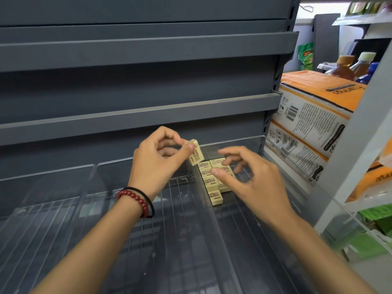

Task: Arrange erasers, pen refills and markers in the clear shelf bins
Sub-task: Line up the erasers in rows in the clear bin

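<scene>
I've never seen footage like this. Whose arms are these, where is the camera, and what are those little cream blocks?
There is no machine here: these are a person's two bare hands. The single picture comes from a wide-angle camera worn on the person's head, looking forward and down, so the arms reach in from the bottom edge.

The left hand, with a red bead bracelet on its wrist, pinches one cream eraser between thumb and fingers. The right hand is open, its fingers spread just over a group of matching erasers lying in rows in a clear plastic bin. I cannot tell whether it touches them.

The bin sits on a grey shelf unit. To the right are orange-and-white packages and some bottles.
</scene>
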A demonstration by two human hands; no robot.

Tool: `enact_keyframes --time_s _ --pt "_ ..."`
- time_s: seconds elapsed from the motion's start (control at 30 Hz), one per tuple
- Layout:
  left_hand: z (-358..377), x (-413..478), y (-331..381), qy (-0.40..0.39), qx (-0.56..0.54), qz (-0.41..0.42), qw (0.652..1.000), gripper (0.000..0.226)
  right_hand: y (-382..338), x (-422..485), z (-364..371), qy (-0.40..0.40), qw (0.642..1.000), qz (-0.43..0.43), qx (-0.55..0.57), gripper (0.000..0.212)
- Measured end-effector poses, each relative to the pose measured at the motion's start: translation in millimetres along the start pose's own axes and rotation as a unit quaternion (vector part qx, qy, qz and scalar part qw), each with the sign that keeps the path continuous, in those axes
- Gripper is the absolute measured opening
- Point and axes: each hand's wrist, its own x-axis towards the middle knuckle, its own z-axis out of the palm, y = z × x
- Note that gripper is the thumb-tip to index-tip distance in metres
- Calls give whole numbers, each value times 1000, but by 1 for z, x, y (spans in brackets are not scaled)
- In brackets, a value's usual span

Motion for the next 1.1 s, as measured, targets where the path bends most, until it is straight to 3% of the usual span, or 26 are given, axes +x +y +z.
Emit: enact_keyframes --time_s 0.17,0.4,0.63,0.7,0.8,0.97,1.1 --pt "7 -4 4 -65 -41 -17 997 16 -3 -1 3 5 999 -32 -10 48" --pt "9 -8 5 -152 -47 -12 987 13 1 -1 5 8 996 -61 -64 40" --pt "3 -7 0 -146 133 86 976 13 2 -1 4 19 995 -68 -66 36" --pt "1 -7 -4 -134 260 133 947 15 4 -1 4 12 993 -62 -101 34" --pt "0 -8 -5 -100 429 199 876 28 10 0 2 -36 989 -27 -139 34" --pt "-2 -6 -5 -64 460 195 864 18 17 3 -4 -133 979 37 -152 35" --pt "-5 -6 -7 -50 451 156 878 13 19 1 -1 -188 973 60 -122 35"
